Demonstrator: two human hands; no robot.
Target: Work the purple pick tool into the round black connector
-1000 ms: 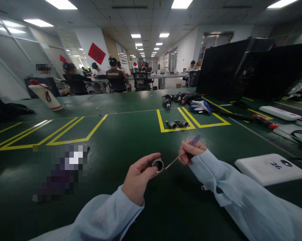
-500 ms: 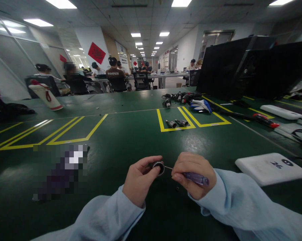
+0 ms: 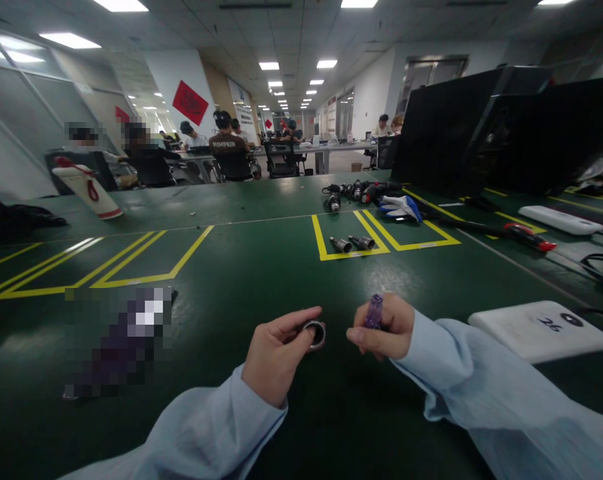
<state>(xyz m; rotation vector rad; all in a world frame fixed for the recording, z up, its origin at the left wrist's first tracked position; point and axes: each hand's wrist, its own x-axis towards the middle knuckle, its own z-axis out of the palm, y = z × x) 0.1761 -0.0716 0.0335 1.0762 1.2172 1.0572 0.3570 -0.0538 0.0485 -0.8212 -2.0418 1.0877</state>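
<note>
My left hand [image 3: 274, 350] is closed around a small round metal connector [image 3: 315, 333], its open silver-rimmed end turned toward my right hand. My right hand [image 3: 381, 330] is closed on a small screwdriver with a clear purple handle [image 3: 374, 311]; the handle stands upright out of my fist and the shaft is hidden by my fingers. The two hands hover a few centimetres apart just above the dark green table [image 3: 261, 267]. Both arms wear light blue sleeves.
Two small metal sockets [image 3: 352, 244] lie in a yellow-taped box. Behind them are a pile of black connectors [image 3: 349, 192], a blue-white glove [image 3: 400, 208] and a red-handled screwdriver [image 3: 524, 237]. A white box [image 3: 539, 331] lies right; a black monitor [image 3: 481, 127] stands far right. People sit at distant desks.
My right hand drew the screwdriver tip away from the connector's opening and turned the tool so its purple handle now points upward. The left hand stayed nearly still.
</note>
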